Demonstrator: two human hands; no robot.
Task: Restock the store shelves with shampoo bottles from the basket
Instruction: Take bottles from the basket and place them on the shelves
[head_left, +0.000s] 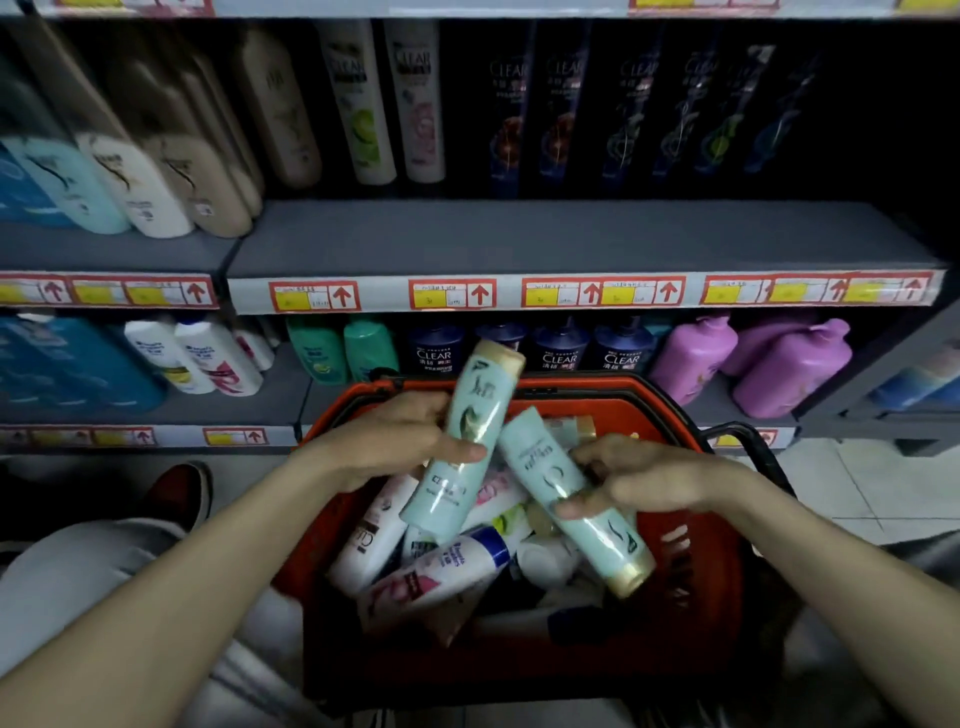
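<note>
A red basket (696, 582) stands on the floor before the shelves, holding several shampoo bottles (431, 571). My left hand (384, 441) grips a pale green bottle with a gold cap (467, 431), held above the basket with the cap pointing up toward the shelves. My right hand (644, 478) grips a second pale green bottle (566, 493), tilted with its gold cap pointing down to the right. The two bottles almost touch over the basket's middle.
The middle shelf (519, 239) has a wide bare grey front strip, with tall bottles (363, 104) at its back. The lower shelf holds dark blue bottles (561, 348), green ones (343, 348) and purple jugs (779, 364). My knee (67, 571) and a red shoe (182, 493) are at left.
</note>
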